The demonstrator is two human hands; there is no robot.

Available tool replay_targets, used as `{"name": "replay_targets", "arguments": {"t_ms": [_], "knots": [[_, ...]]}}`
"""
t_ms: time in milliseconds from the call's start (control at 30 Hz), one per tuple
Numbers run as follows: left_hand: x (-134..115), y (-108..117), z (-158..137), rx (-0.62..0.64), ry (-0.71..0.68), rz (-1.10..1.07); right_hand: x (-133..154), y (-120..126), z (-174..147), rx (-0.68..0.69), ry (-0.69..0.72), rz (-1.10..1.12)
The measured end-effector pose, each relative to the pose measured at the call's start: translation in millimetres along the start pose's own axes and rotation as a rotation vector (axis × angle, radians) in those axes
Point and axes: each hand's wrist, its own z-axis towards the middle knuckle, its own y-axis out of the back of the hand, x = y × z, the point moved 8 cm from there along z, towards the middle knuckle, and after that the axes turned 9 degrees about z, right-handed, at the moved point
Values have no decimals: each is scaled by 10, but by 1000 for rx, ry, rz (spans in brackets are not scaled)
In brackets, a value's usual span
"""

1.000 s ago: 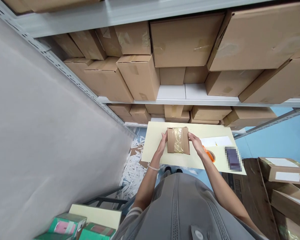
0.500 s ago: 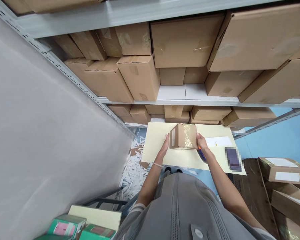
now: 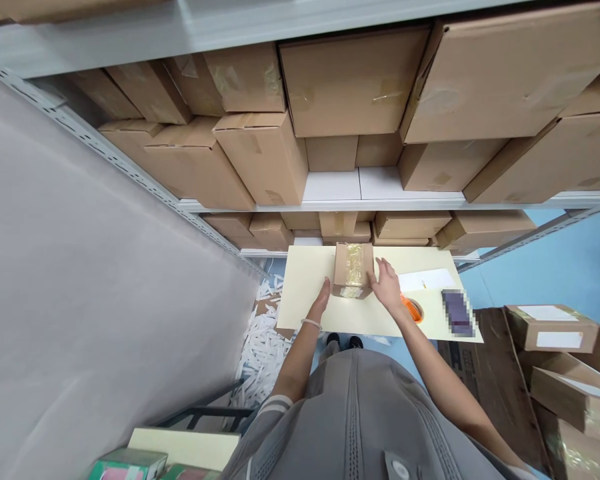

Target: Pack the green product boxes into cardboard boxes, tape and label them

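Note:
A small cardboard box rests on the cream-coloured tabletop, with shiny clear tape running over its top and down its near side. Just off its left face is my left hand, fingers stretched out and held together, holding nothing. On the other side my right hand is open with fingers spread, its thumb at the box's right edge; whether it touches cannot be told. Close to my right wrist lies an orange tape dispenser, partly hidden by the forearm. Behind it is a white sheet of paper.
A blurred-out dark item lies on the table's right end. Shelves ahead hold many cardboard boxes. More boxes are stacked at right. White paper strips cover the floor at left, beside the wall. Green boxes stand lower left.
The box has been turned so its taped near side faces me, and it sits further left. My right hand has loosened from it and spread its fingers, and the orange dispenser shows more.

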Motion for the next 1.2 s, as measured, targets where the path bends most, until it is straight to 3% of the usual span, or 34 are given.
{"name": "replay_targets", "arguments": {"t_ms": [100, 200, 400, 567, 767, 933, 1200], "knots": [[155, -108, 46, 48, 111, -87, 414, -307, -123, 111, 180, -107], [262, -147, 83, 27, 170, -147, 442, -424, -238, 146, 194, -155], [344, -216, 155, 65, 168, -178, -108, 83, -233, 84, 49, -202], [134, -430, 264, 154, 91, -187, -489, 510, -106, 61, -126, -88], [-91, -481, 303, 117, 58, -306, -720, 672, -53, 29, -294, 128], [-20, -180, 131, 21, 45, -321, -844, 426, -71, 60, -335, 341], [194, 484, -258, -287, -29, -273, -920, -345, -134, 213, -388, 604]]}}
